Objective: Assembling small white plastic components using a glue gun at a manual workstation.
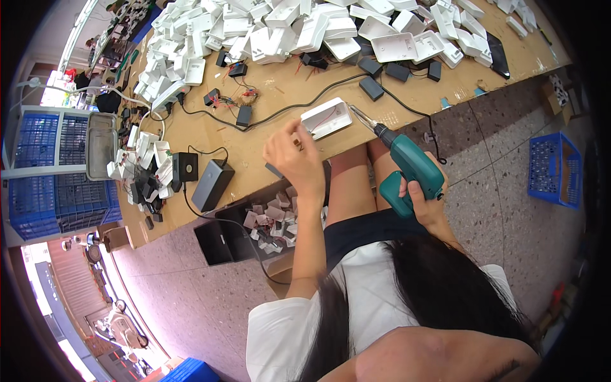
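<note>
At the far left, a blue crate [35, 137] stands on a rack, off the desk [245, 156]. On the desk's left end lies a jumble of white and black parts; beside it, a large black box [214, 184] with a cable sits near the edge, probably so the cable can drop freely to the floor. Below, a black bin [213, 245] stands next to small white pieces, seemingly within easy reach of the seat. A big pile of white plastic housings [267, 28] fills the back, which leaves the front strip for handling.

The left hand [294, 156] hovers at the near left corner of an open white case [326, 124]. Its fingers are curled, thumb and forefinger close together; a brass-coloured glint shows among them, but I cannot tell whether they hold something or touch the case. The case lies at the desk's front edge, hollow side up, so the thin red wire inside shows.

The right hand [425, 205] has its fingers wrapped firmly around a green pistol-grip power driver [414, 159], likely for steady aim: the slim metal tip points at the case's right end, contact unclear. Farther right, a blue basket [552, 191] rests on the floor, away from the legs.
</note>
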The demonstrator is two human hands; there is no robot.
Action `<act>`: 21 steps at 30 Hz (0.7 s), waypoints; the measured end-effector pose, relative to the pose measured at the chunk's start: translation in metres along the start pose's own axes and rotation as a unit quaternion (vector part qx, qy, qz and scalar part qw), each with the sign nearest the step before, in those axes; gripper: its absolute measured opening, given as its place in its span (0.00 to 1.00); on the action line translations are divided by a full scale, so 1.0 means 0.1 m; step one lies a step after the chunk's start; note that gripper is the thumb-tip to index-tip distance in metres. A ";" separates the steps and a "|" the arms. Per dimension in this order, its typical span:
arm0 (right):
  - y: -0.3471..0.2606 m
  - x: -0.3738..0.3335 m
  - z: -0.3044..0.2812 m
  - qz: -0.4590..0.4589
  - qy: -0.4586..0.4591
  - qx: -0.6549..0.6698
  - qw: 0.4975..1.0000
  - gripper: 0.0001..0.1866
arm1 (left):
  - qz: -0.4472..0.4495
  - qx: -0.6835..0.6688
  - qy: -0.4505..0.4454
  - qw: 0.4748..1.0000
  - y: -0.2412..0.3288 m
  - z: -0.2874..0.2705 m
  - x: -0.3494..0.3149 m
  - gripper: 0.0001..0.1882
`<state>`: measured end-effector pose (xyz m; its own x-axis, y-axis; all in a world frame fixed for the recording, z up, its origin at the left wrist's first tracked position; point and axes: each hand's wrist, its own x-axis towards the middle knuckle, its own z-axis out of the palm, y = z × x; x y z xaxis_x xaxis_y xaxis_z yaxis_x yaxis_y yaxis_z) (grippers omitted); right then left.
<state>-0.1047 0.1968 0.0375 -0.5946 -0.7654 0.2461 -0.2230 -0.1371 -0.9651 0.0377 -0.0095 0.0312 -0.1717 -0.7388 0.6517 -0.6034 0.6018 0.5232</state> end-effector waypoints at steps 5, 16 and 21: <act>0.01 -0.01 -0.01 0.027 0.007 0.023 0.999 0.17 | 0.072 0.005 -0.066 0.995 0.12 0.10 -0.08 0.05; 0.03 -0.03 -0.02 0.038 0.014 0.019 0.999 0.15 | 0.041 0.046 -0.095 0.994 0.17 -0.11 -0.12 0.11; 0.00 -0.06 0.02 0.071 0.028 0.064 0.995 0.15 | -0.157 -0.105 -0.192 0.963 0.19 -0.41 -0.08 0.08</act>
<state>-0.0995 0.1998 0.0360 -0.6559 -0.7471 0.1078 -0.0352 -0.1124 -0.9930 0.0598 0.0199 0.0588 -0.3055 -0.9279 0.2138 -0.5079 0.3487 0.7876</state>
